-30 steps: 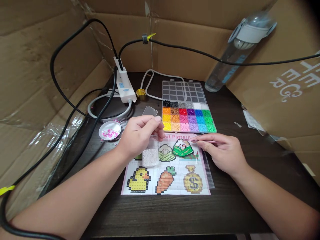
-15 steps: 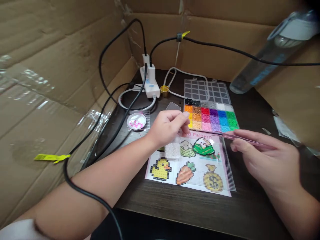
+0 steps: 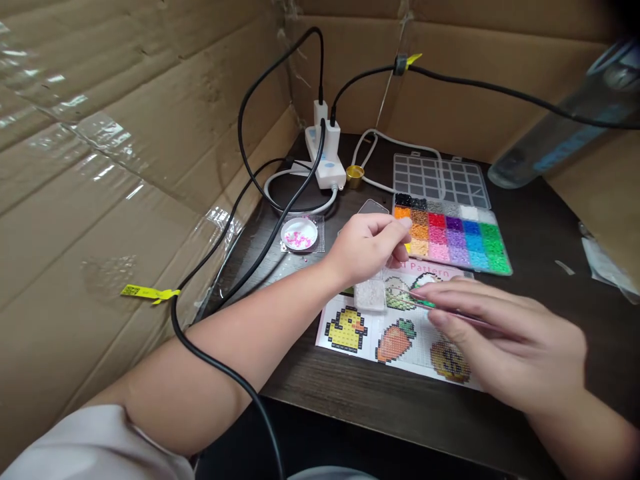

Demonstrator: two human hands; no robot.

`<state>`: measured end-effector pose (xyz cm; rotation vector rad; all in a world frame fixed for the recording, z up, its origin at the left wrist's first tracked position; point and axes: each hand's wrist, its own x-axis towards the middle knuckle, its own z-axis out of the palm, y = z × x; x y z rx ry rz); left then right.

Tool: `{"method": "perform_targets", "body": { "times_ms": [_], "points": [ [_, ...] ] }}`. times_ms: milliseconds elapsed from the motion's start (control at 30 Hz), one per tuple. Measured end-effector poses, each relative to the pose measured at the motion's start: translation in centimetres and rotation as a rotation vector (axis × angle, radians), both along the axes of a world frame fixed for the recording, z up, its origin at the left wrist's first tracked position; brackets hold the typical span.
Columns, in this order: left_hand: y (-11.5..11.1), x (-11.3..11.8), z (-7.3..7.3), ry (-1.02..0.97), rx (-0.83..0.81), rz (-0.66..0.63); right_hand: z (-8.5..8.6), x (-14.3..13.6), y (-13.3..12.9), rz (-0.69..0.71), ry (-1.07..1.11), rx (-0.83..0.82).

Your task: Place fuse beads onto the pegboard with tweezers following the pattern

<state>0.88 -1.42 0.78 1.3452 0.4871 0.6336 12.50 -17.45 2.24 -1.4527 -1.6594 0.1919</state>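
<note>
My right hand [image 3: 515, 340] grips pink tweezers [image 3: 477, 322] between thumb and fingers, their tips pointing left over the pattern sheet [image 3: 360, 355]. My left hand [image 3: 373, 247] is closed in a pinch above the sheet's upper edge; whatever its fingertips hold is too small or hidden. Just below it is a small clear box of whitish beads [image 3: 370, 295], its top edge partly covered by that hand. The sheet shows a yellow duck, a carrot and a money bag. A green and white bead piece [image 3: 425, 303] is mostly hidden behind my right fingers.
Behind the sheet lies an open bead organizer [image 3: 455, 240] with many colours. A white dish of pink beads [image 3: 299, 235] is at the left. A power strip [image 3: 327, 163], gold cup [image 3: 355, 177] and bottle [image 3: 560, 150] stand farther back. A black cable [image 3: 225, 365] crosses my left forearm.
My right hand has brought the tweezers left and down over the sheet, toward the whitish bead box. My left hand keeps its pinch. The whole view has shifted, moving the scene rightward.
</note>
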Motion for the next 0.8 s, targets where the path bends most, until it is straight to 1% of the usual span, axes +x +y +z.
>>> {"method": "perform_targets", "body": {
  "times_ms": [100, 200, 367, 800],
  "points": [
    [0.0, 0.0, 0.0, -0.003, -0.013, 0.000, -1.5, -0.2, 0.4, 0.078, -0.023, 0.026],
    [0.0, 0.1, 0.0, 0.001, -0.015, 0.002, -2.0, -0.3, 0.5, 0.086, -0.031, 0.044],
    [-0.1, 0.0, 0.1, 0.002, -0.007, -0.001, -2.0, -0.4, 0.4, 0.083, 0.005, -0.004],
    [-0.1, 0.0, 0.1, 0.005, 0.011, 0.016, -1.9, -0.5, 0.8, 0.102, 0.030, -0.032]
  ]
}}
